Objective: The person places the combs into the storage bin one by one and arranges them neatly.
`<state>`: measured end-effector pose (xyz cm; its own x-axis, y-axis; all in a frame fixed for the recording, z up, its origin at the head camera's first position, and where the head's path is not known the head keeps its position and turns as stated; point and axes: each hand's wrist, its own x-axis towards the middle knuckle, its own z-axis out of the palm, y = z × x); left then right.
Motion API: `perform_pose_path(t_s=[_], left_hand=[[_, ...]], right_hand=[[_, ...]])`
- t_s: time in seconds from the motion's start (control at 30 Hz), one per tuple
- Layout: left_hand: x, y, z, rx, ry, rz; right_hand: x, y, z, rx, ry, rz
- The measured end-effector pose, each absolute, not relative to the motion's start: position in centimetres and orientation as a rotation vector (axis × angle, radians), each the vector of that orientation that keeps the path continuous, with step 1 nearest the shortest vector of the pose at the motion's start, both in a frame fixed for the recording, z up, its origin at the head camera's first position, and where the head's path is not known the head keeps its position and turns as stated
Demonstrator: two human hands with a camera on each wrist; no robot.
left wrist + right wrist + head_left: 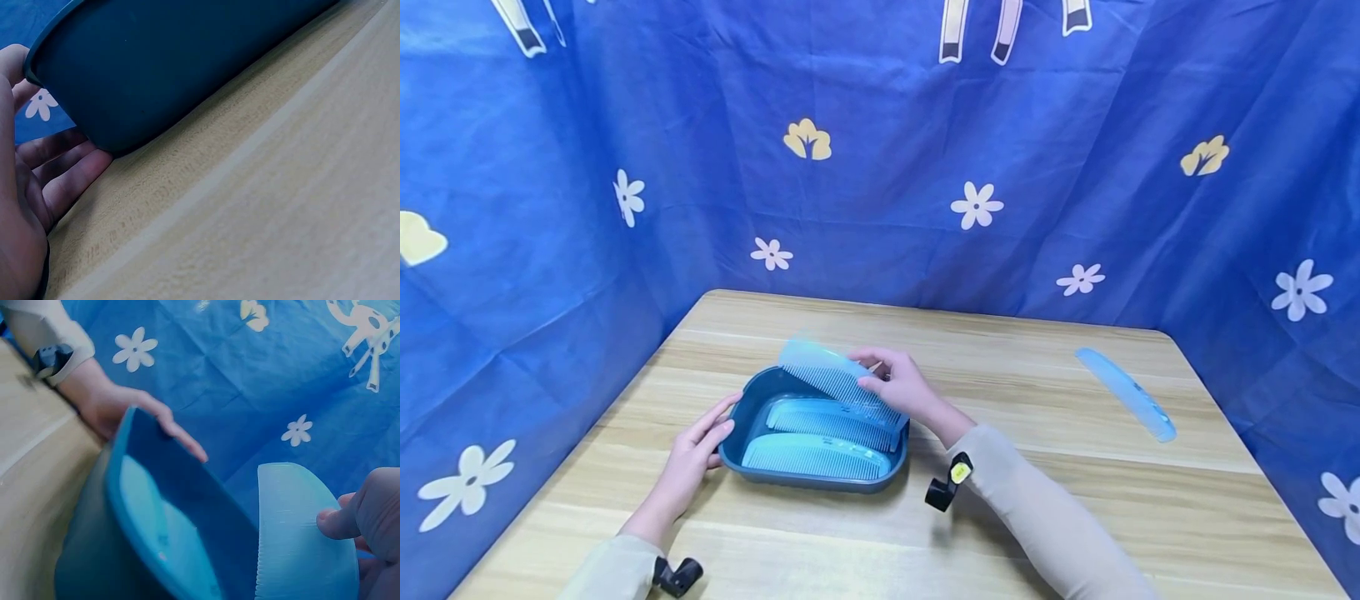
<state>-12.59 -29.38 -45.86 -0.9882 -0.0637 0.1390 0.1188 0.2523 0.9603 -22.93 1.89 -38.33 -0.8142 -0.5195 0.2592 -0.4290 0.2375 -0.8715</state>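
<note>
A translucent light-blue comb [823, 369] is pinched between the thumb and fingers of my right hand [898, 383]. It slants over the back of a dark blue plastic basin [820, 481], teeth toward the front. Inside the basin lie two more such combs, a front comb [812, 454] and one behind it [820, 417]. My left hand [696, 446] holds the basin's left end. In the left wrist view its thumb is at the rim, while the other fingers [78, 178] touch the outside wall near the base. The right wrist view shows the held comb [290, 531] beside the basin's wall.
Another light-blue comb [1126, 393] lies by itself at the right of the wooden table [1000, 508]. Blue patterned cloth [880, 200] hangs behind the table and along both sides.
</note>
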Motion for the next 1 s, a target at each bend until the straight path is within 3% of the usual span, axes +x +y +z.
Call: perform_pose_path(t_s=[0.5, 1.0], left_hand=[[-12.6, -29.3, -45.9, -0.053, -2.357, -1.848], [-12.6, -29.3, -45.9, -0.038, -2.368, -1.825]], right_hand=[[-22.3, 0.2, -40.1, -0.963, 2.567, -1.134], [-22.5, -0.2, -40.4, -1.067, 2.620, -0.957]])
